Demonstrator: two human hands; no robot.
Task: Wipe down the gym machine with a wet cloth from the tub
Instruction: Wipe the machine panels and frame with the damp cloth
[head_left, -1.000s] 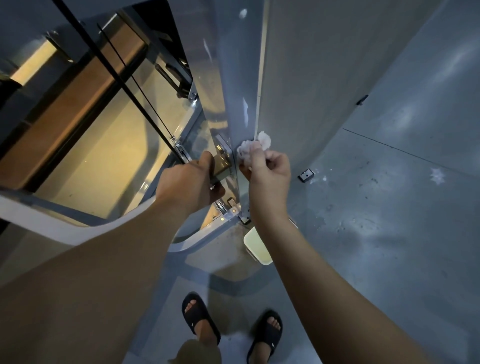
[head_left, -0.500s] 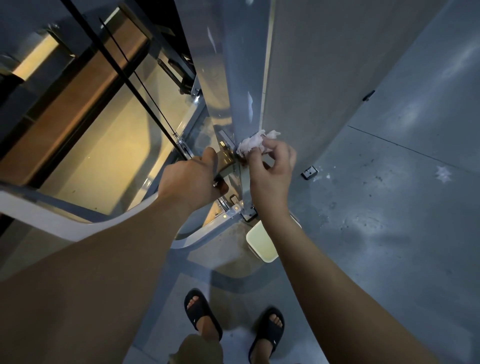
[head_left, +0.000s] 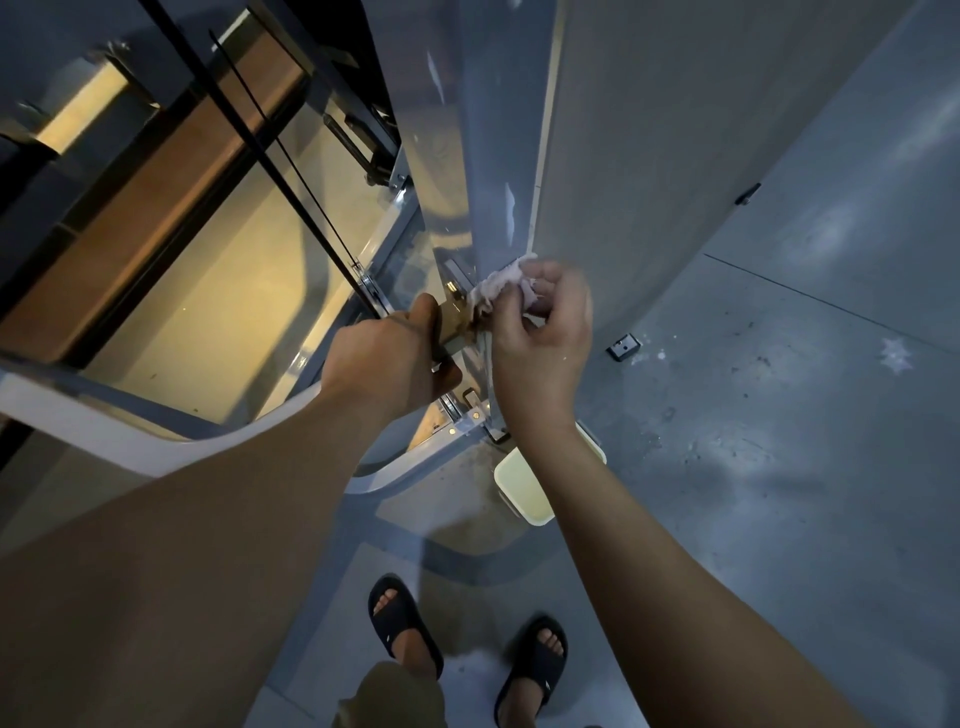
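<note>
My right hand (head_left: 540, 338) is closed around a crumpled pale cloth (head_left: 501, 283) and presses it against the grey upright panel (head_left: 493, 156) of the gym machine. My left hand (head_left: 387, 358) grips a brass-coloured metal fitting (head_left: 457, 317) on the same upright, just left of the cloth. The two hands almost touch. A cream tub (head_left: 522, 491) stands on the floor below my right forearm, partly hidden by it.
A black cable (head_left: 270, 171) runs diagonally down to the fitting. A white curved frame rail (head_left: 156, 441) crosses at left. A grey wall panel (head_left: 675, 130) rises right of the upright. A small black bracket (head_left: 625, 345) lies on the grey floor. My sandalled feet (head_left: 405, 623) stand below.
My right hand has slid the cloth up the upright and turned over it, fingers now curled on top. My left hand has kept its grip on the fitting.
</note>
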